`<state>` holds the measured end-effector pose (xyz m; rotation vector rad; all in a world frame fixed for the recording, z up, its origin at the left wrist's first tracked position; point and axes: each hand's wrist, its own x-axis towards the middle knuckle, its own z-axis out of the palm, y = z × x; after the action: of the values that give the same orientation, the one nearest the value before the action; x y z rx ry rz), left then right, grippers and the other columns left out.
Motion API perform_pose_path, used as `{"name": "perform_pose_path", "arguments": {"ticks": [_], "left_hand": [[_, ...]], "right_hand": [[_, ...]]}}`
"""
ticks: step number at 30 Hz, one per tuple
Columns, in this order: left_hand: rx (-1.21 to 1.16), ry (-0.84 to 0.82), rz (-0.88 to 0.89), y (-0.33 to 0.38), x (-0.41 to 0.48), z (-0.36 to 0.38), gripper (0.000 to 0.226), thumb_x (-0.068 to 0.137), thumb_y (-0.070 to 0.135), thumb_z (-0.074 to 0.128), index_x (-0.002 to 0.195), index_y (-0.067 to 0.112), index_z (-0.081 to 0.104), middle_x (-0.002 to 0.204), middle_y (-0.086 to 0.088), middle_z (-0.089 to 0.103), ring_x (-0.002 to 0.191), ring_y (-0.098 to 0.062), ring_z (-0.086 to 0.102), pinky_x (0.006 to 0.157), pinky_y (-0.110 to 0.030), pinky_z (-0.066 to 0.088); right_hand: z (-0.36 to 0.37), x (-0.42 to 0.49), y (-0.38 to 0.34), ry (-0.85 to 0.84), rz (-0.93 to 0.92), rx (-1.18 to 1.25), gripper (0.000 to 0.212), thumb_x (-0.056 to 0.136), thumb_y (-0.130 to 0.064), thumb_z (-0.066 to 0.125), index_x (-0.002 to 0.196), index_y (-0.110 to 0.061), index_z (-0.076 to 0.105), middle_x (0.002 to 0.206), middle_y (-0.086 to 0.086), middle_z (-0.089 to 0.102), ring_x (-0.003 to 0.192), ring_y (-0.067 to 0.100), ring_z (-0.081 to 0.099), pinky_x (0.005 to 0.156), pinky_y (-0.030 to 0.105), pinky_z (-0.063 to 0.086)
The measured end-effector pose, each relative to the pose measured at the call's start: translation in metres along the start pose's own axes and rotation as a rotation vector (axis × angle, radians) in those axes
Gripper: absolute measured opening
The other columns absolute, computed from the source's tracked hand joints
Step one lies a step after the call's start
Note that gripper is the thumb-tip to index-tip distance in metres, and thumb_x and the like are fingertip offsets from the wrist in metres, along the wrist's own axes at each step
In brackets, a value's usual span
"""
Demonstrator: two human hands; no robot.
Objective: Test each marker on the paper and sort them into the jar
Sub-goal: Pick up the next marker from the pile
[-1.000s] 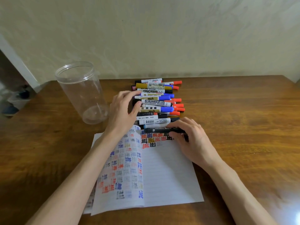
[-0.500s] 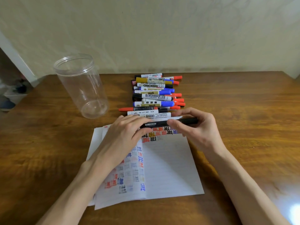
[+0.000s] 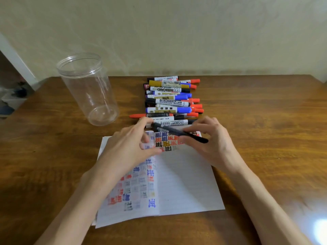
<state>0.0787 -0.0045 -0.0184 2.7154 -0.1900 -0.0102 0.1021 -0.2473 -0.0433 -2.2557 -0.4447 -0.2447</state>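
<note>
Head view: both hands are up over the top edge of the paper (image 3: 185, 183), sharing one black marker (image 3: 177, 132). Left hand (image 3: 131, 144) has its fingers curled onto the marker's left end, fingertips right at the tip. The hand is motion-blurred, so where the thumb sits can't be made out. Right hand (image 3: 210, 140) grips the right half w/ fingers wrapped over the barrel, and the black end pokes out past them to the right. Marker is tilted, left end farther from the person, right end nearer, held off the page.

Paper = lined notebook lying open on the wood surface (image 3: 265, 121). Left pg is full of red/blue/black/orange test characters, w/ more rows across the top of the right pg, under the hands. Marker pile (image 3: 171, 99) lies just beyond the paper: whiteboard markers stacked sideways, w/ red, blue & black caps mostly at the right. Jar (image 3: 88, 89) is clear plastic, upright, mouth open, left of the pile and apart from both it and the paper. Plain pale wall (image 3: 177, 32) behind.
</note>
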Motion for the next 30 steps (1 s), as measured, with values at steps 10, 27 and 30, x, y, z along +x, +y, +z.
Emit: {"name": "perform_pose_path", "arguments": {"ticks": [10, 27, 30], "left_hand": [[-0.162, -0.004, 0.104, 0.020, 0.004, 0.010, 0.048, 0.081, 0.067, 0.073, 0.123, 0.048, 0.058, 0.103, 0.029, 0.063, 0.094, 0.007, 0.060, 0.075, -0.020, 0.051], [-0.284, 0.058, 0.341, 0.011, 0.005, 0.033, 0.029, 0.110, 0.033, 0.041, 0.123, 0.018, 0.062, 0.106, 0.005, 0.070, 0.092, -0.013, 0.063, 0.077, -0.044, 0.052], [-0.404, -0.070, 0.304, 0.008, 0.002, 0.025, 0.028, 0.112, 0.036, 0.039, 0.121, 0.027, 0.064, 0.103, 0.008, 0.072, 0.095, -0.017, 0.068, 0.081, -0.047, 0.054]], "right_hand": [[0.011, -0.001, -0.007, -0.068, 0.221, 0.617, 0.019, 0.096, -0.034, 0.071, 0.100, -0.016, 0.073, 0.079, 0.003, 0.077, 0.069, 0.013, 0.069, 0.063, 0.021, 0.050], [0.010, -0.006, -0.014, 0.049, 0.160, 0.694, 0.027, 0.100, -0.024, 0.069, 0.086, -0.003, 0.074, 0.076, 0.012, 0.075, 0.071, 0.023, 0.071, 0.071, 0.035, 0.057], [0.009, -0.007, -0.016, 0.009, 0.091, 0.678, 0.021, 0.102, -0.019, 0.067, 0.091, -0.002, 0.073, 0.076, 0.009, 0.074, 0.073, 0.022, 0.070, 0.074, 0.035, 0.058]]}}
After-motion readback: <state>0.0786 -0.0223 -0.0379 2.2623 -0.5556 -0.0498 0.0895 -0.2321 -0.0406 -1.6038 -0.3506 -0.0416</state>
